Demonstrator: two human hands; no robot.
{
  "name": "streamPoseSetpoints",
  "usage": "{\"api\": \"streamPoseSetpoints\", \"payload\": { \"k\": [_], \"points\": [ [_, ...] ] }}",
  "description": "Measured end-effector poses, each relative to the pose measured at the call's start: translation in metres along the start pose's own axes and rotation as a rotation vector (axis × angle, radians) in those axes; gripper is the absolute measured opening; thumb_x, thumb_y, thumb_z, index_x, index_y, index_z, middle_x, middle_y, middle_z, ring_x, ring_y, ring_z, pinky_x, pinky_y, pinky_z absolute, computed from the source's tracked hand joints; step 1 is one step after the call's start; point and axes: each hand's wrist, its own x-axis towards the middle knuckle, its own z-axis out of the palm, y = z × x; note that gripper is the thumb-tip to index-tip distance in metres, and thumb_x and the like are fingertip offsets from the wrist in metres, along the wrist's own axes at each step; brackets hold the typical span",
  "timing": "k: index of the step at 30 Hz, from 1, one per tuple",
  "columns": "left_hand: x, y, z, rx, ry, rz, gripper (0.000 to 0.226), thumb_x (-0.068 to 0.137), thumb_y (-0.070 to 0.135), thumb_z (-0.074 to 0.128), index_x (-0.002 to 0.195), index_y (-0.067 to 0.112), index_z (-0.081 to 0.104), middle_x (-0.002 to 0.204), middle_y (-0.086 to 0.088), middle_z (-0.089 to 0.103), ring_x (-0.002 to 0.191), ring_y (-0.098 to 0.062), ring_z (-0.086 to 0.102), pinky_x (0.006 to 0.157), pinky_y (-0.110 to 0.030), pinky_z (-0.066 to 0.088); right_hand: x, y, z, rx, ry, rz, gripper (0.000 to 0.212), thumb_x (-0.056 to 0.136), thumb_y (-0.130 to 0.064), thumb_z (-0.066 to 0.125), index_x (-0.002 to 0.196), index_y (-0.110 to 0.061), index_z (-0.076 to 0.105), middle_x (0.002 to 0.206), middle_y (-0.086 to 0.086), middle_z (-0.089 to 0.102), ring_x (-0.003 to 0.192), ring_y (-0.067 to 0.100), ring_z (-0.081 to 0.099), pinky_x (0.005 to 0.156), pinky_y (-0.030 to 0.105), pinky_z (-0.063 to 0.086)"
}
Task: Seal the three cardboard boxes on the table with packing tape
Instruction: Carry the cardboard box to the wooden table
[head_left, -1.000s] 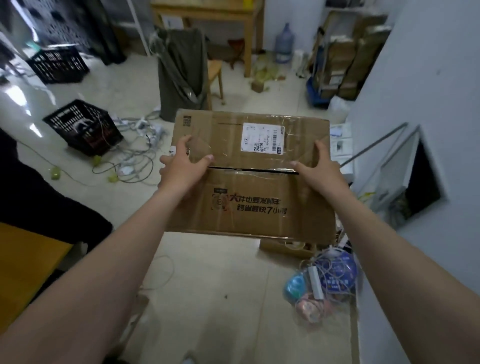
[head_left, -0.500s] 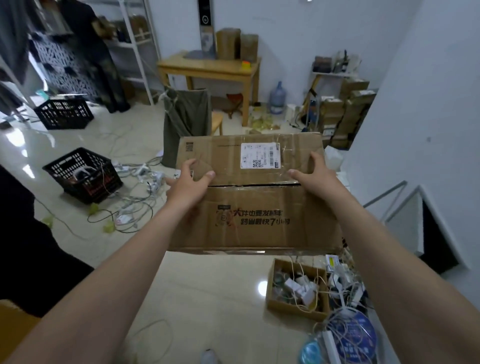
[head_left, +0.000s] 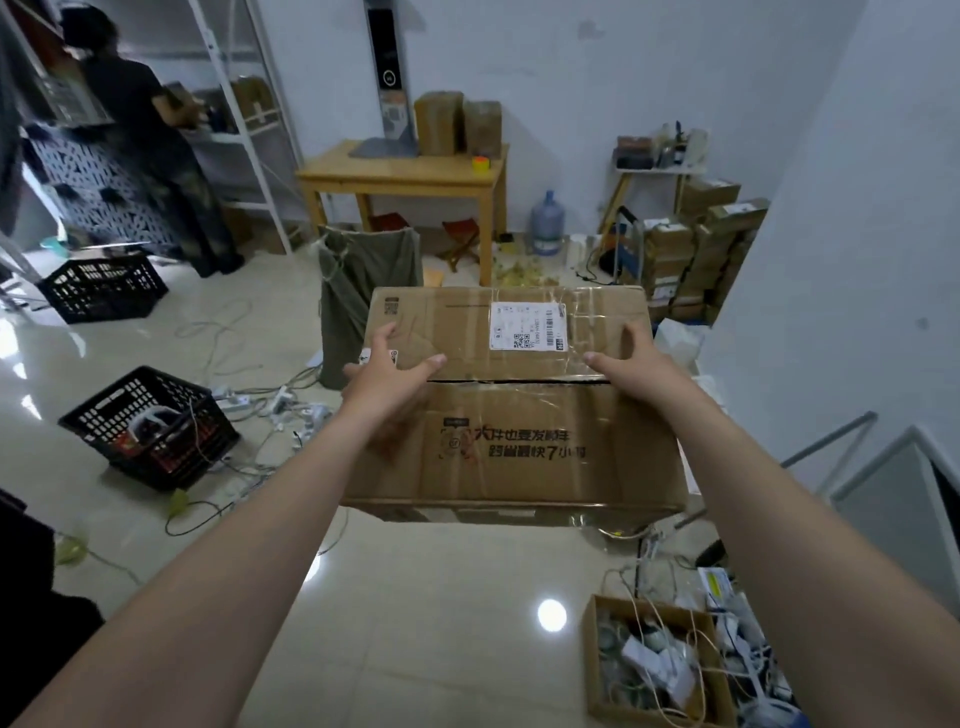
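Carrying the cardboard box (head_left: 511, 405) aloft: left hand (head_left: 387, 376) and right hand (head_left: 631, 364) press spread fingers (head_left: 434, 362) on its flaps, keeping them closed.

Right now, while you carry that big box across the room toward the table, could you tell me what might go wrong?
1. The cardboard box is held up by the left hand and right hand near its top seam; the flaps are unsealed and might give.
2. Loose cables and a black crate lie on the floor ahead left; the box hides the feet, so tripping seems possible.
3. The glossy floor may be slippery.
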Motion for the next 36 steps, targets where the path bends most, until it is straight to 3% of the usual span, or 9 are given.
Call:
{"api": "streamPoseSetpoints", "payload": {
  "k": [12, 22, 29, 36],
  "points": [
    [0.228, 0.045, 0.076, 0.051, -0.117, -0.022, 0.108, 0.067, 0.076, 0.077, 0.153, 0.048, 0.017, 0.159, -0.015, 0.031, 0.139, -0.04, 0.04, 0.11, -0.053, 0.039, 0.238, -0.005, 0.011, 0.032, -0.082, 0.053, 0.104, 0.08, -0.067, 0.069, 0.159, -0.028, 0.015, 0.162, 0.012, 0.03, 0.144, 0.036, 0.035, 0.116, 0.054, 0.033],
    [0.416, 0.12, 0.12, 0.04, -0.123, -0.055, 0.093, 0.079, 0.063, 0.077, 0.154, 0.043, 0.026, 0.159, -0.018, 0.027, 0.147, -0.037, 0.024, 0.116, -0.05, 0.031, 0.446, -0.06, -0.018, 0.005, -0.119, -0.015, 0.101, 0.084, -0.061, 0.068, 0.161, -0.026, 0.013, 0.164, 0.001, 0.028, 0.145, 0.032, 0.036, 0.116, 0.047, 0.035],
    [0.553, 0.143, 0.131, 0.034, -0.15, -0.066, 0.089, 0.078, 0.061, 0.078, 0.151, 0.048, 0.027, 0.158, -0.013, 0.029, 0.142, -0.038, 0.033, 0.113, -0.05, 0.034, 0.576, -0.1, -0.005, -0.037, -0.131, -0.002, 0.105, 0.08, -0.064, 0.072, 0.159, -0.027, 0.014, 0.163, 0.004, 0.028, 0.146, 0.034, 0.032, 0.116, 0.052, 0.034],
    [0.72, 0.154, 0.144, 0.057, -0.213, -0.071, 0.084, 0.083, 0.056, 0.076, 0.153, 0.046, 0.03, 0.155, -0.019, 0.026, 0.136, -0.039, 0.041, 0.107, -0.042, 0.04, 0.715, -0.141, 0.039, -0.025, -0.141, 0.073, 0.11, 0.076, -0.066, 0.074, 0.16, -0.027, 0.014, 0.162, 0.007, 0.03, 0.144, 0.034, 0.035, 0.116, 0.05, 0.035]
  ]
}}
